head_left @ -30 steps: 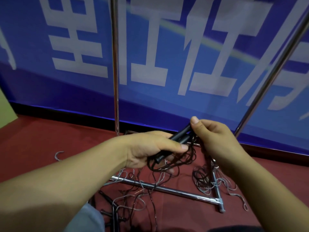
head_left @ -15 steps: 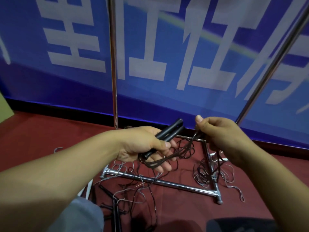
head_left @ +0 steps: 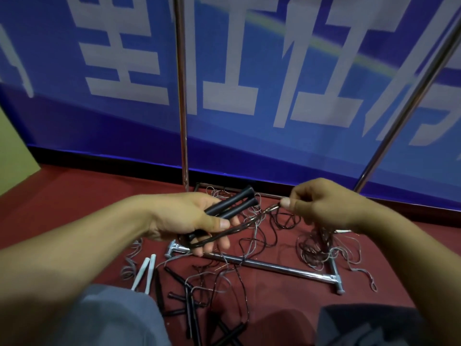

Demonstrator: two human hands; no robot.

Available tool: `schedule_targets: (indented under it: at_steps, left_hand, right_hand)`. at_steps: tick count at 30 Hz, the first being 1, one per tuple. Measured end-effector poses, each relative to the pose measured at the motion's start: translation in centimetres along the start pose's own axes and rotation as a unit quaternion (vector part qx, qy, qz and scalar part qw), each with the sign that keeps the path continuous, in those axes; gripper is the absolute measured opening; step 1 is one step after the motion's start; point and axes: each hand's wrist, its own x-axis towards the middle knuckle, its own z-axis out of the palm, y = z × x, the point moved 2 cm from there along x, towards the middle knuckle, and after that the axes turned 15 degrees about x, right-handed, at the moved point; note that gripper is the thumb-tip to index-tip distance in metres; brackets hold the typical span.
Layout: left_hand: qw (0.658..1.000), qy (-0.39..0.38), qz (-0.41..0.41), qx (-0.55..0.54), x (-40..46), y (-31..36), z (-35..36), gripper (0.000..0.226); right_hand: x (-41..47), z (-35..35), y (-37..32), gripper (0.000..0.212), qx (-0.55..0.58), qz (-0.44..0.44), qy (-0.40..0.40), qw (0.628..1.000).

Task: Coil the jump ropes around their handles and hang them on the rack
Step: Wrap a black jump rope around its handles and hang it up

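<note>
Nearest, below the left hand point(head_left: 192, 218), two grey trouser knees point(head_left: 109, 318) fill the bottom edge, cut off by the frame. Between them, on the dark red carpeted floor point(head_left: 62, 196), lie slim black handles point(head_left: 189, 300) in a crossed heap, partly in shadow and hard to count, with a pair of pale tapered handles point(head_left: 146, 273) just left of them.

The left hand grips two matt black cylindrical handles point(head_left: 234, 203) held side by side, thumb pressed across them; a thin dark cord point(head_left: 224, 233) loops under its fingers. The right hand point(head_left: 321, 208) pinches that cord between thumb and forefinger, level with the left hand and apart from it; its other fingers are curled and hidden behind the knuckles.

Beneath and beyond both hands, loose cords point(head_left: 316, 248), dark and grey, tangle over the chrome tube base of the rack point(head_left: 269, 264). Which cord belongs to which handle cannot be made out. Two shiny rack poles point(head_left: 181, 96) rise past the hands, their tops cut off. Behind stands a blue banner point(head_left: 311, 151) with large white characters.
</note>
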Motion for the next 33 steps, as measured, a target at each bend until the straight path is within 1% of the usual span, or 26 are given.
schedule_targets:
  at_steps: [3,5,7,9,11,14,17,19,21,22,25,28,33]
  left_hand:
    - [1.0,-0.007,0.026,0.013,-0.4,0.0,-0.2,0.002]
    - [0.999,-0.008,0.031,0.029,-0.3,-0.3,-0.4,0.004]
    - [0.999,-0.004,0.023,0.035,-0.1,-0.7,-0.4,0.008]
    - [0.999,-0.003,0.013,0.036,0.1,-1.0,-0.3,0.011]
    - [0.999,-0.015,-0.003,0.032,0.1,-1.2,-0.1,0.011]
    - [0.999,-0.033,-0.025,0.03,0.1,-1.3,-0.1,0.015]
    - [0.997,-0.039,-0.034,0.049,0.5,-1.0,0.0,0.018]
    - [0.995,-0.049,-0.032,0.083,1.0,-0.8,0.3,0.017]
    - [0.991,-0.069,-0.029,0.11,1.5,-0.5,0.9,0.007]
    - [0.99,-0.081,-0.027,0.116,1.7,-0.3,1.3,0.005]
    - [0.986,-0.117,-0.002,0.122,2.2,0.9,2.5,0.012]
    - [0.985,-0.127,0.037,0.107,2.4,2.6,3.3,0.012]
    - [0.986,-0.119,0.082,0.087,2.6,4.4,3.8,0.022]
  right_hand:
    - [0.8,0.8,-0.1,0.056,-0.089,-0.01,0.069,0.994]
    - [1.2,1.3,0.5,0.065,-0.112,0.006,0.082,0.99]
    - [1.4,1.3,0.8,0.069,-0.107,0.023,0.088,0.99]
    - [1.3,0.9,0.6,0.065,-0.058,0.024,0.091,0.994]
    - [1.1,0.7,0.2,0.054,0.025,0.007,0.09,0.996]
    - [0.5,0.7,-0.6,0.042,0.137,-0.015,0.073,0.988]
    - [0.0,1.3,-1.5,0.036,0.202,-0.04,0.076,0.976]
    - [0.0,2.1,-2.1,0.033,0.226,-0.059,0.084,0.969]
    - [0.2,3.0,-2.6,0.032,0.219,-0.08,0.096,0.968]
    - [0.4,3.3,-2.8,0.032,0.202,-0.091,0.107,0.969]
    - [1.2,3.5,-3.0,0.034,0.151,-0.102,0.149,0.972]
    - [2.0,2.9,-2.6,0.037,0.114,-0.089,0.186,0.972]
    - [2.4,1.1,-1.3,0.037,0.124,-0.063,0.178,0.974]
